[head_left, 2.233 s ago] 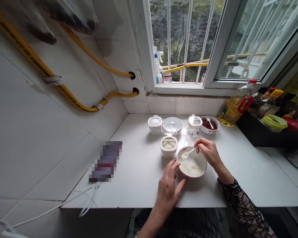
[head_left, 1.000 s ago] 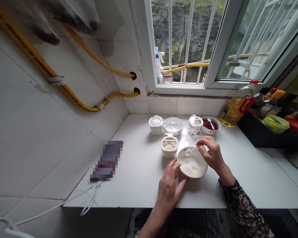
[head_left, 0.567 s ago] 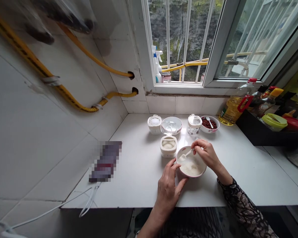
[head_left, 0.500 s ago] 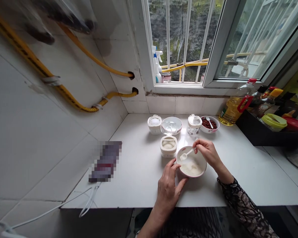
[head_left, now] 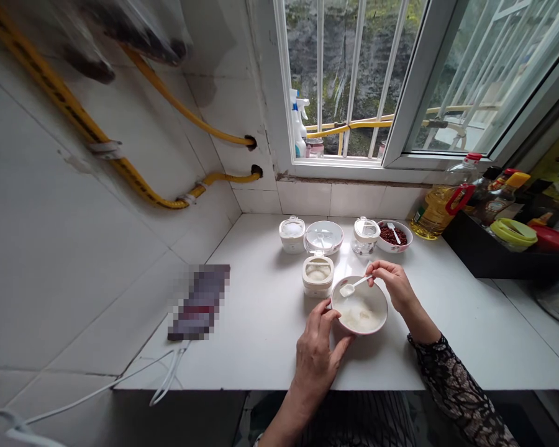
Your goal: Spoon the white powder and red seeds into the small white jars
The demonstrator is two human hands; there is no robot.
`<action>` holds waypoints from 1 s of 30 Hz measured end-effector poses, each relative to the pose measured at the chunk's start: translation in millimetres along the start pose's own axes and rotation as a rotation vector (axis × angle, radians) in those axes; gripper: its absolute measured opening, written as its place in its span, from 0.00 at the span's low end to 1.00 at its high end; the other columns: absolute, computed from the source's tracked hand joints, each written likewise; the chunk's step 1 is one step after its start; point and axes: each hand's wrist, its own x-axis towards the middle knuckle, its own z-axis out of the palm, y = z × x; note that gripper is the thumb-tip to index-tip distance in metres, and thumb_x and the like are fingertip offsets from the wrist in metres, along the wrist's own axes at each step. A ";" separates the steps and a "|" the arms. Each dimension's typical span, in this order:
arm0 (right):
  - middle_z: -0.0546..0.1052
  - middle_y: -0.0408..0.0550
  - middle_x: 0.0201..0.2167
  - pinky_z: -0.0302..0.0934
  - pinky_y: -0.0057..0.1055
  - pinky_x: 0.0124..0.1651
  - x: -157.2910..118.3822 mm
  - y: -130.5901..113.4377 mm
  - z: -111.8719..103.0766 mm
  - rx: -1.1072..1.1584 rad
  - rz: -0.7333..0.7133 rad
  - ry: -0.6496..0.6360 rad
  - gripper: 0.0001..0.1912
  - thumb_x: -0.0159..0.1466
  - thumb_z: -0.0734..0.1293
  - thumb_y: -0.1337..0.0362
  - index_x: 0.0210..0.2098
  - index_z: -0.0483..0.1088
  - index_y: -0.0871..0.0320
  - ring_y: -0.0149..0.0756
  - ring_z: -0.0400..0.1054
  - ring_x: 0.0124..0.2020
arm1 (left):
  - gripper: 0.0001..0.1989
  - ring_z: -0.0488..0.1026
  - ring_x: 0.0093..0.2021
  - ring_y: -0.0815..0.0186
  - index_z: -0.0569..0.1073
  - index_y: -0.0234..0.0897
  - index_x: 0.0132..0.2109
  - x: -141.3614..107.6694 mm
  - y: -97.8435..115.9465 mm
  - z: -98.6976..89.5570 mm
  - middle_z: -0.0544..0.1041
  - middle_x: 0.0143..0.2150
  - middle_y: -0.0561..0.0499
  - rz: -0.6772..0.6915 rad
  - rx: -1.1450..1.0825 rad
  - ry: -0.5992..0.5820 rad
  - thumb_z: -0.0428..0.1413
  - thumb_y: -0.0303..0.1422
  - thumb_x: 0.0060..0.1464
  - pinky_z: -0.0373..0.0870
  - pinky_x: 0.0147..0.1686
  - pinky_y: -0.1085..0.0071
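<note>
A bowl [head_left: 381, 320] with pale granules in its bottom stands on the white counter. My left hand [head_left: 317, 354] grips its left rim, thumb low on the side and fingers at the edge. Between the fingers of my right hand [head_left: 394, 282] is the handle of a small white spoon [head_left: 348, 290], its head over the bowl's back left part. Just behind the bowl, to the left, sits a square jar [head_left: 317, 285] of pale granules with its lid raised.
Along the back are a jar of white powder [head_left: 292, 236], a white bowl [head_left: 338, 239], a clear jar [head_left: 365, 239] and a bowl of dark red bits [head_left: 394, 238] with a spoon. An oil bottle [head_left: 431, 214] and a black box of bottles [head_left: 470, 248] stand right. A cable [head_left: 172, 372] lies left.
My right hand has shifted slightly right with the spoon, whose head is a little higher and farther right over the bowl. My left hand keeps its hold. The view has moved slightly.
</note>
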 end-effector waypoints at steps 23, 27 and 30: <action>0.77 0.46 0.25 0.64 0.43 0.49 -13.0 -5.0 14.5 -0.516 -0.658 0.174 0.09 0.65 0.61 0.67 0.35 0.72 0.52 0.46 0.71 0.41 | 0.19 0.75 0.55 0.54 0.64 0.43 0.54 -1.0 -0.2 -0.1 0.70 0.58 0.43 -0.041 -0.049 -0.029 0.59 0.28 0.57 0.81 0.44 0.60; 0.77 0.45 0.26 0.61 0.43 0.50 -8.3 2.2 -0.1 -0.679 -0.649 0.104 0.09 0.59 0.61 0.71 0.29 0.70 0.53 0.43 0.70 0.36 | 0.19 0.74 0.56 0.54 0.65 0.43 0.54 -1.3 0.1 -1.0 0.70 0.58 0.43 -0.053 -0.060 -0.034 0.60 0.28 0.57 0.80 0.44 0.61; 0.76 0.46 0.26 0.59 0.45 0.52 -8.0 5.6 2.3 -0.775 -0.667 -0.030 0.09 0.59 0.61 0.71 0.27 0.70 0.54 0.41 0.69 0.33 | 0.19 0.74 0.56 0.55 0.65 0.43 0.53 -1.7 0.0 -1.2 0.70 0.58 0.43 -0.052 -0.073 -0.032 0.59 0.28 0.57 0.80 0.44 0.61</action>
